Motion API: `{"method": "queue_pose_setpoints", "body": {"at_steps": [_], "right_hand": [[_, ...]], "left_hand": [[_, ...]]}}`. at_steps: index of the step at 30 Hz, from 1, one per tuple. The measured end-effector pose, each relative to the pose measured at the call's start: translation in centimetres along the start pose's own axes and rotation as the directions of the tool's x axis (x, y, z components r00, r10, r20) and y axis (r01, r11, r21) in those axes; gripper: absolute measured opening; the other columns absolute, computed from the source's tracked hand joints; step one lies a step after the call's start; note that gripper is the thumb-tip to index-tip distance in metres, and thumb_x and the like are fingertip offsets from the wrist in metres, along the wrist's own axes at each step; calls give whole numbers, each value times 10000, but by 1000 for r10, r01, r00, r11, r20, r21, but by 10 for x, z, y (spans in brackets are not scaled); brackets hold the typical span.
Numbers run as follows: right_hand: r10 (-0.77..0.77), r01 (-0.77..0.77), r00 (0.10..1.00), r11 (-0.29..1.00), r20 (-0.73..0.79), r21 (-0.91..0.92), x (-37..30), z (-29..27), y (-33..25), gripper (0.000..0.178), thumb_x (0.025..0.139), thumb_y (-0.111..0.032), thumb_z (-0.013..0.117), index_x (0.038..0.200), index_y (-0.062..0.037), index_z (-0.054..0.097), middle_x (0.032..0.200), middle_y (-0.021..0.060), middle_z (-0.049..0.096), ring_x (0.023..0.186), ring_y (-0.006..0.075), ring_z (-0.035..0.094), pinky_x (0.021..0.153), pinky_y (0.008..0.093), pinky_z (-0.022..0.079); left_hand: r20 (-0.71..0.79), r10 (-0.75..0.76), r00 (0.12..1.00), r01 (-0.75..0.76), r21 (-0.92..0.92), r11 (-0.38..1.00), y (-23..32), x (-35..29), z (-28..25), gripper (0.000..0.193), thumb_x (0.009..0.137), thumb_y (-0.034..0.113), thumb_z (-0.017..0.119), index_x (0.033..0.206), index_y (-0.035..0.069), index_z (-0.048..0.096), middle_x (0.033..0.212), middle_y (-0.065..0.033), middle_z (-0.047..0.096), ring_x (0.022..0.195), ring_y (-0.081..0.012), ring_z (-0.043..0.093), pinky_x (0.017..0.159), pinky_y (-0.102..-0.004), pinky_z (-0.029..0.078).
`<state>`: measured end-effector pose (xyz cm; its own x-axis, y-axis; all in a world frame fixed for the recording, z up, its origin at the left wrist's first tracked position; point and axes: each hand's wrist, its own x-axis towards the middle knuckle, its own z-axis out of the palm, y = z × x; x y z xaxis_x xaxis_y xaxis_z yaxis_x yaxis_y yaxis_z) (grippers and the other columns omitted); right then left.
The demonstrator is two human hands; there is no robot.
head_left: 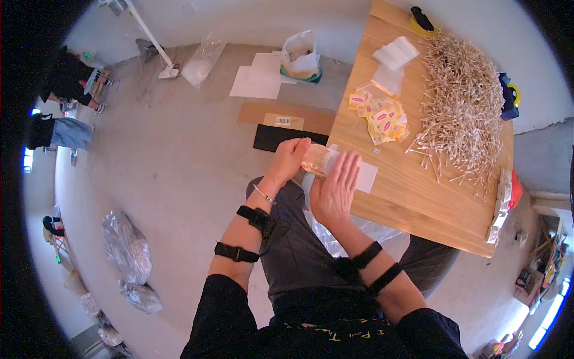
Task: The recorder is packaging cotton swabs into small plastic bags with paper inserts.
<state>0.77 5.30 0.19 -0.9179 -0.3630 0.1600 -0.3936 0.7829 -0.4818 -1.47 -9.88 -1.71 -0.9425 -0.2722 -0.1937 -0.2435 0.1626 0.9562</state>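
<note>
A small clear bag of cotton swabs is pinched at its left end by my left hand, at the table's left edge. My right hand is stretched out flat with its fingers straight, against the right end of the bag; whether it presses on it I cannot tell. Partly under those fingers, a white rectangular sheet lies on the wooden table. Farther up the table are a loose heap of yellow-and-white printed cards and a stack of clear plastic bags. A big pile of loose cotton swabs covers the right side.
A tape dispenser sits at the table's far end, and a white power strip along its right edge. Flattened cardboard, a white bag and filled plastic sacks lie on the floor. Other people are at the far left.
</note>
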Motion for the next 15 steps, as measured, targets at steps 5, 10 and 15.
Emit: {"method": "queue_pose_setpoints", "body": {"at_steps": [5, 10, 15], "right_hand": [[-18, 21, 989, 999, 144, -25, -26, -11, 3, 750, 834, -255, 520, 1369, 146, 181, 1456, 344, 120, 1380, 470, 65, 1125, 528, 45], [-104, 107, 978, 994, 180, -8, -28, -11, -2, 745, 832, -252, 535, 1350, 169, 204, 1447, 354, 125, 1371, 489, 56, 1117, 534, 54], [-106, 116, 966, 993, 234, -30, -29, -10, -5, 788, 826, -295, 559, 1349, 174, 201, 1445, 359, 123, 1373, 484, 57, 1118, 531, 48]], "left_hand": [[-46, 79, 996, -79, -5, 997, -11, 2, 0, 431, 942, 356, 510, 806, -39, 613, 644, -49, 593, 572, -104, 528, 517, -269, 437], [-13, 15, 1000, -17, -122, 992, -11, 4, 5, 416, 941, 348, 511, 810, -34, 614, 640, -46, 593, 536, -99, 540, 471, -265, 447], [-71, 52, 996, -54, -24, 998, -7, -2, 4, 410, 942, 337, 510, 809, -37, 611, 638, -43, 591, 538, -98, 547, 466, -262, 448]]}}
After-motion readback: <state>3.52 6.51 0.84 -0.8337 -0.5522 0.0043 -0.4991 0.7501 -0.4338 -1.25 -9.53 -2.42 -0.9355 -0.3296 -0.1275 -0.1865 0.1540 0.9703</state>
